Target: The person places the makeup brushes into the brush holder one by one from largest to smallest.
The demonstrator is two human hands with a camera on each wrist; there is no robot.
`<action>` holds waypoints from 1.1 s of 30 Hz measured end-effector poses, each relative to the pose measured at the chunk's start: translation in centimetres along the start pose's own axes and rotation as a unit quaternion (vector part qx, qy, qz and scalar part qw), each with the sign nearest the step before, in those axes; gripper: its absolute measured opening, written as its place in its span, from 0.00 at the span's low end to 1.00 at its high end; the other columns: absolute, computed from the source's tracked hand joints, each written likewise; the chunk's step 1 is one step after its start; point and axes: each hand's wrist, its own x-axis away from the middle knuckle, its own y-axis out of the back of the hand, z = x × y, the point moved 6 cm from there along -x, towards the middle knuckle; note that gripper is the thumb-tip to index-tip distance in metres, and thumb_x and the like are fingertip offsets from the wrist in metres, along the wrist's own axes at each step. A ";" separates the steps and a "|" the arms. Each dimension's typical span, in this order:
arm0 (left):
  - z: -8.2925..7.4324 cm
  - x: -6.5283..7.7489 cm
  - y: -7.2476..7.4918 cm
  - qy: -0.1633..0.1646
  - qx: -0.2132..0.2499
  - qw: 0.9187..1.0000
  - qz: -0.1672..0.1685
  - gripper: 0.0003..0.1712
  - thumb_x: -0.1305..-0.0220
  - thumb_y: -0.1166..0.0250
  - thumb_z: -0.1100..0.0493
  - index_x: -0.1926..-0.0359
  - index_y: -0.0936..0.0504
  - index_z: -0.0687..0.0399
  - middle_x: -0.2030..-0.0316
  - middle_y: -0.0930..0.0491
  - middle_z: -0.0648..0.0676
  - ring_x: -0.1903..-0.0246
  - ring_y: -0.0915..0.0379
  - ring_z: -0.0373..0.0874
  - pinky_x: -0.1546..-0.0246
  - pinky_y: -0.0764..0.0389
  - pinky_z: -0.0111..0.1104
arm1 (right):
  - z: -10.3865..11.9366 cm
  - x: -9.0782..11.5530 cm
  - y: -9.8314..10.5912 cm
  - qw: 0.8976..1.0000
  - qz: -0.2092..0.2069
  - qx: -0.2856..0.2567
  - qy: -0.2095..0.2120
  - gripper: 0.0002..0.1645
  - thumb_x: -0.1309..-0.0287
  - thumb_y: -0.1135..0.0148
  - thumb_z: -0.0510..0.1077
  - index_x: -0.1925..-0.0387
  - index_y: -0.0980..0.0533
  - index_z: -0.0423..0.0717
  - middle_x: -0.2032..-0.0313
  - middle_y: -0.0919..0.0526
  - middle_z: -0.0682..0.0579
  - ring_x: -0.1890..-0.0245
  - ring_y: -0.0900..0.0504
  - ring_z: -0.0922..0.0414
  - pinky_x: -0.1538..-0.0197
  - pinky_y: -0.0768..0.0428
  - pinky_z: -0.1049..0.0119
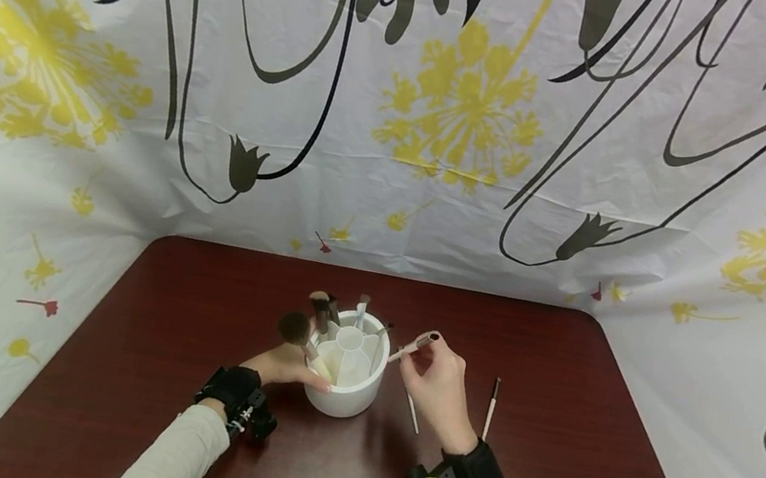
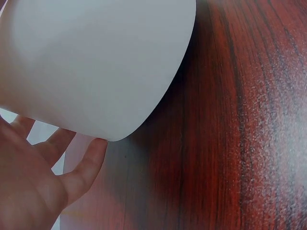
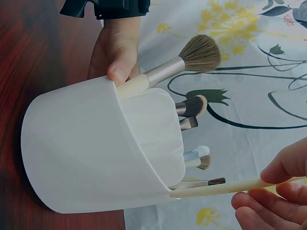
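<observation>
A white round makeup brush holder point(image 1: 340, 403) with several compartments stands upright on the table. Around its left side, my left hand point(image 1: 284, 366) holds it, the thumb by the rim and the fingers against the wall point(image 2: 96, 72). A large fluffy brush point(image 3: 200, 53) leans out of it near that thumb. Several smaller brushes, one a dark angled brush point(image 3: 193, 104), stand in other compartments. My right hand point(image 1: 438, 385) pinches a makeup brush point(image 3: 220, 188) with a pale handle, whose lower end is at the holder's right rim; whether it is inside cannot be told.
Two slim brushes lie on the dark red wooden table: one thin brush point(image 1: 412, 413) between the holder and my right hand, another brush point(image 1: 491, 409) right of that hand. A floral sheet point(image 1: 328, 204) hangs behind the table and at its sides.
</observation>
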 end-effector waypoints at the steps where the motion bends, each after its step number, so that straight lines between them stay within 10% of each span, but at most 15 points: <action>1: 0.0 0.0 0.0 0.000 0.000 1.000 -0.001 0.69 0.66 0.23 0.56 0.32 0.62 0.66 0.33 0.56 0.65 0.37 0.50 0.54 0.40 0.46 0.48 | 0.1 0.0 0.0 1.000 -0.001 -0.001 0.001 0.09 0.53 0.38 0.30 0.70 0.28 0.43 0.72 0.20 0.50 0.70 0.19 0.57 0.73 0.23 0.66; 33: 0.5 0.0 0.0 0.007 0.004 1.000 -0.003 0.72 0.68 0.23 0.46 0.32 0.61 0.66 0.33 0.56 0.66 0.37 0.51 0.55 0.40 0.46 0.50 | -1.4 0.6 -2.5 0.999 0.035 -0.002 -0.042 0.09 0.54 0.37 0.31 0.71 0.29 0.42 0.72 0.19 0.48 0.69 0.18 0.56 0.68 0.20 0.66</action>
